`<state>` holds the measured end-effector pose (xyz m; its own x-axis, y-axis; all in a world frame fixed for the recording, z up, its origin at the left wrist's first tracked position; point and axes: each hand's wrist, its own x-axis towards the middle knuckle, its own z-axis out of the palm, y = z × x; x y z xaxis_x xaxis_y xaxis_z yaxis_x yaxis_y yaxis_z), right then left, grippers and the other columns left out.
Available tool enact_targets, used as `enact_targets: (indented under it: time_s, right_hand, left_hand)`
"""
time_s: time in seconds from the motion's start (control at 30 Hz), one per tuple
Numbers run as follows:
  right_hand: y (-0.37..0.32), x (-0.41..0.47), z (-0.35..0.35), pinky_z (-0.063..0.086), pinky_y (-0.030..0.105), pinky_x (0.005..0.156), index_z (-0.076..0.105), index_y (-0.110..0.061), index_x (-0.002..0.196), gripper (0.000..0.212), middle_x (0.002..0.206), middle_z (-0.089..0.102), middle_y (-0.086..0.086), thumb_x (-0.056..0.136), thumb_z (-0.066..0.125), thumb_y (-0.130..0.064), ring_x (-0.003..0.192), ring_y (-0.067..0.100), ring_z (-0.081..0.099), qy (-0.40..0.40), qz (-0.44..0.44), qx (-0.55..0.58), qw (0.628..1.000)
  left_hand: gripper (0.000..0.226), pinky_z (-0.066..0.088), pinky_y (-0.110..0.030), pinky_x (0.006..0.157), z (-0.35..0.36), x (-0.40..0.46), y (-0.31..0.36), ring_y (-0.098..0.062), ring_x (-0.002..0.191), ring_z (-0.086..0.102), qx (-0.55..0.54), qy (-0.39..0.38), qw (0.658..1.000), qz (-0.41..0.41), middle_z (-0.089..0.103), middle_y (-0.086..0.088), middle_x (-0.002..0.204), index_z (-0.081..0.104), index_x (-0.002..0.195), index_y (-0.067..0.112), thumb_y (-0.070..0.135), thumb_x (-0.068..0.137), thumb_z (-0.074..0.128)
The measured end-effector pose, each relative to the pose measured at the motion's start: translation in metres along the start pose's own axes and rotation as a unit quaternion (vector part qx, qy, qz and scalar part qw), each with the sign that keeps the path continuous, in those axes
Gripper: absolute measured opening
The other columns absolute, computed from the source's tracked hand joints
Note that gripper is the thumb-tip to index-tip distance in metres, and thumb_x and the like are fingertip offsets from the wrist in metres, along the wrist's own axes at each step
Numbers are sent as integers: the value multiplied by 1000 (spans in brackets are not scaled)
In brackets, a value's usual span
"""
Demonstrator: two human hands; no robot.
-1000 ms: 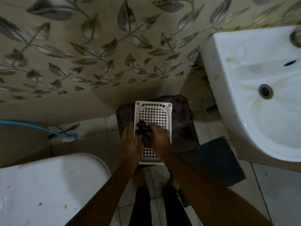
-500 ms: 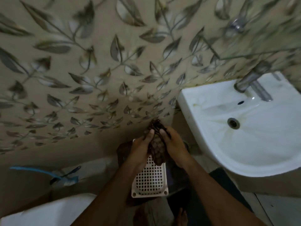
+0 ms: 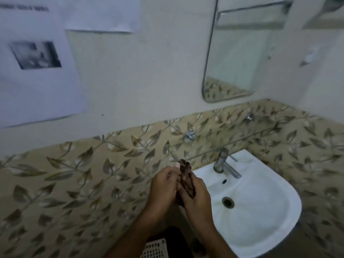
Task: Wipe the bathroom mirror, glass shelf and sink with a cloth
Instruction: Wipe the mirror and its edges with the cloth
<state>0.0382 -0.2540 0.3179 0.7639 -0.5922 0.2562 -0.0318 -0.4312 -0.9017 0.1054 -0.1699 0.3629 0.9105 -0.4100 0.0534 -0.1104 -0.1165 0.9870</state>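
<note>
A dark brown cloth (image 3: pixel 186 180) is bunched upright between my two hands, just left of the sink's rim. My left hand (image 3: pixel 163 187) grips its left side and my right hand (image 3: pixel 195 196) wraps its right side. The white sink (image 3: pixel 264 216) lies to the right, with a drain and a chrome tap (image 3: pixel 224 163) at its back. Above the tap runs a thin glass shelf (image 3: pixel 242 140) on chrome brackets. A rounded mirror (image 3: pixel 240 53) hangs on the wall above the shelf.
Leaf-patterned tiles cover the lower wall. Paper sheets (image 3: pixel 35 62) are stuck to the white wall at upper left. A corner of the white perforated basket (image 3: pixel 154 249) shows below my forearms at the bottom edge.
My hands have lifted the cloth up from the basket on the floor to sink height. The view has swung upward, bringing the mirror and shelf into sight.
</note>
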Motion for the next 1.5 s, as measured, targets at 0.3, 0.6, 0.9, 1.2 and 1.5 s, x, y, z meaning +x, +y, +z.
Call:
enact_targets:
  time_s: [0.3,0.6,0.9,1.2,1.5]
  right_hand:
    - [-96,63,-69,40,-1,73,61,-24,125,31,109,64,-8,94,65,-20,95,-9,58,177,-104,53,977]
    - [-138,162,-105,49,9,75,70,-14,116,26,102,69,-3,90,70,-15,94,9,65,320,-172,85,928]
    - [-123,277,-104,53,29,88,66,-1,115,27,120,54,11,89,70,-7,109,21,53,403,-235,5,885]
    - [-100,327,-58,52,37,91,46,-3,144,49,131,43,17,96,55,-7,115,29,45,352,-330,-152,863]
    - [-73,385,-104,52,42,87,44,-3,145,47,130,46,18,102,44,-20,111,32,45,441,-297,-152,833]
  left_hand:
    - [11,38,-7,80,12,46,132,4,97,51,222,-30,906,360,54,15,100,61,97,26,19,95,53]
    - [36,39,-14,102,31,109,220,-10,113,56,344,-34,770,536,63,1,122,63,124,13,17,91,48]
    - [21,49,-34,82,47,211,270,-22,98,60,471,28,569,673,68,-6,103,70,106,7,19,97,56]
    - [23,48,-39,81,52,265,287,-28,99,55,523,77,519,672,63,-14,104,67,108,1,16,97,54]
    - [26,47,-38,79,59,269,285,-30,96,54,496,106,535,676,63,-14,100,70,98,-5,8,98,48]
